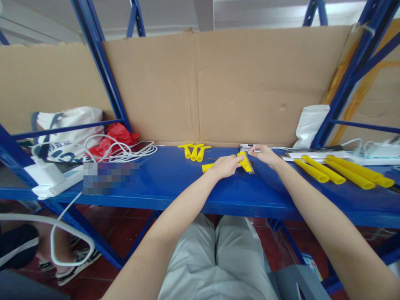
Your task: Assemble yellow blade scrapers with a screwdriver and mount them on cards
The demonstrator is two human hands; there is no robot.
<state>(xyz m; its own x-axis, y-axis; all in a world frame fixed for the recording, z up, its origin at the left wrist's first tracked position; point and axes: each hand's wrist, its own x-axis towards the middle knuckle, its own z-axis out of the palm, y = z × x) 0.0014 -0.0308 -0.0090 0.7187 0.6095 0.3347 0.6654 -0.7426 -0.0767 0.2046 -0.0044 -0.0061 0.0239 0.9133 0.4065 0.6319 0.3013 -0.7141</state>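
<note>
My left hand [225, 166] is closed around a yellow scraper [246, 163] just above the blue shelf. Its wide head, with a thin greyish metal edge, points to the right, and the handle end shows on the other side of the hand. My right hand [265, 155] is beside the scraper head, thumb and fingers drawn together. Whatever lies between those fingertips is too small to make out. Right behind the hands is a small stack of flat silvery strips [246, 147]. Three yellow T-shaped handles [194, 153] lie side by side to the left, touching or nearly so.
Several long yellow tubes [350, 171] lie at the right on the blue shelf [175, 187]. A white power strip [58, 183], coiled white cables [125, 151], a red plastic bag [117, 134] and a cloth bag [73, 125] crowd the left. Cardboard [250, 83] stands behind.
</note>
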